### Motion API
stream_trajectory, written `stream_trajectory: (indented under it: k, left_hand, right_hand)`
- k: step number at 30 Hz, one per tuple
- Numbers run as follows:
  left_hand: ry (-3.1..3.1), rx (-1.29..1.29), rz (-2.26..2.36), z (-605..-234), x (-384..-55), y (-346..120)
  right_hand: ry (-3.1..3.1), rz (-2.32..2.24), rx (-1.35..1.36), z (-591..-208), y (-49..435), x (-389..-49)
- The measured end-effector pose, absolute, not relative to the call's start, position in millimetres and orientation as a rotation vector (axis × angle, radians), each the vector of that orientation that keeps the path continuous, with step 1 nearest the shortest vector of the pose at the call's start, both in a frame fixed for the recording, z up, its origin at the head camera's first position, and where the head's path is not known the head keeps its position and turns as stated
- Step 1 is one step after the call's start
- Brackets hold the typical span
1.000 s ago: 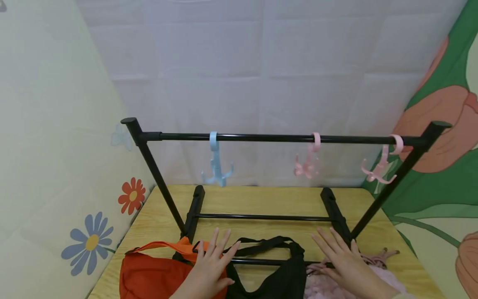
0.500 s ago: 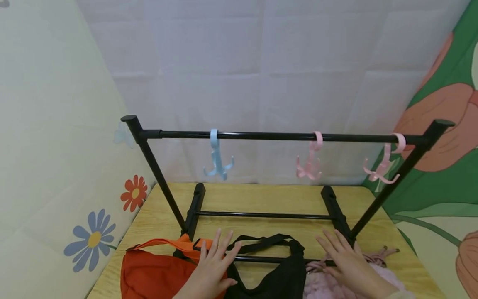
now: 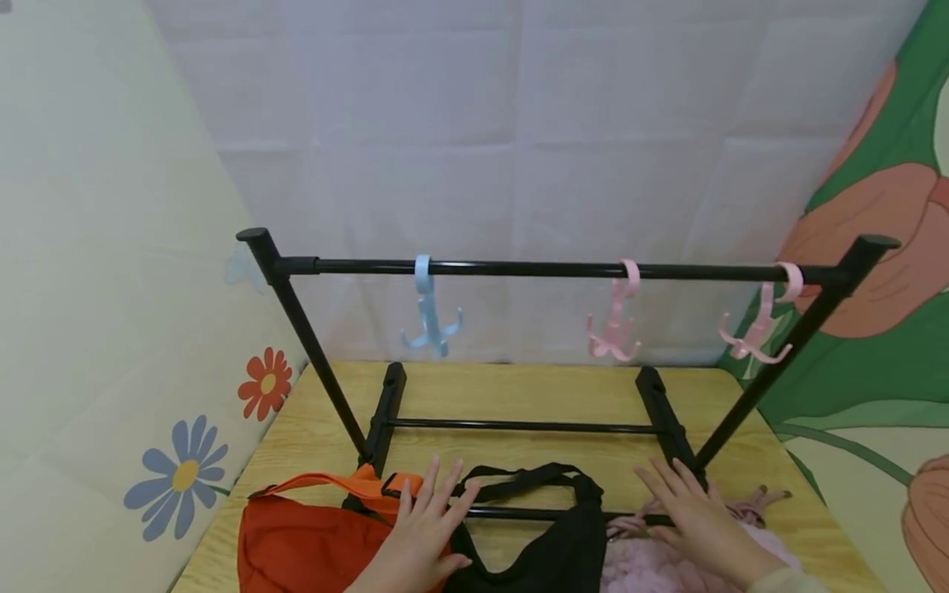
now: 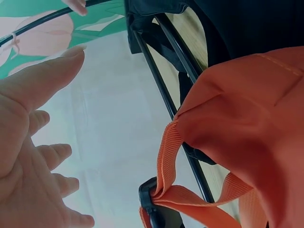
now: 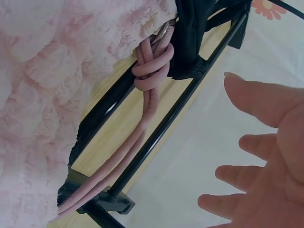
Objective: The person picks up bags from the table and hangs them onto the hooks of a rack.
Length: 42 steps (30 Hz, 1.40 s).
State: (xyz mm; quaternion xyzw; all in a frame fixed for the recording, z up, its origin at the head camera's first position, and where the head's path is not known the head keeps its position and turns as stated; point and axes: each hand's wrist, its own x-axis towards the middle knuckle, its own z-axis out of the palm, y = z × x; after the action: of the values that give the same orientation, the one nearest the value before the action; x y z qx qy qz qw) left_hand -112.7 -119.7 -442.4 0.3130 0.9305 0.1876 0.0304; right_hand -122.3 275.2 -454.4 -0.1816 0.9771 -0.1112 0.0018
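My left hand hovers with spread fingers between an orange-red bag and a black bag. The left wrist view shows it apart from the orange bag's strap and black buckle. My right hand, fingers straight, is over a fluffy pink bag. In the right wrist view that bag's knotted pink cord handle lies clear of the fingers. Neither hand holds anything. The lower parts of all three bags are cut off by the head view's bottom edge.
A black rack stands on the wooden table. From its top bar hang a blue hook, a pink hook and another pink hook near the right post. Fabric walls enclose the back and sides.
My right hand has drifted slightly to the right. The left hand is nearly still, and the bags stay in place. The head view has shifted a little.
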Motion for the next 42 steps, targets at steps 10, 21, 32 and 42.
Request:
stream_trajectory:
  k: [10,21,32,42]
  left_hand:
    - [2.894,0.972,0.561,-444,-113,-117]
    - [2.858,0.921,0.597,-443,-116,-113]
    - [2.855,0.929,0.634,-445,-117,-114]
    - [2.842,0.944,0.621,-447,-117,-112]
  right_hand:
    - [2.999,-0.376,-0.495,-460,280,-129]
    - [2.886,-0.474,-0.408,-469,295,-140]
    - [2.696,-0.452,-0.232,-479,298,-149]
    - [2.673,-0.482,-0.218,-490,306,-153]
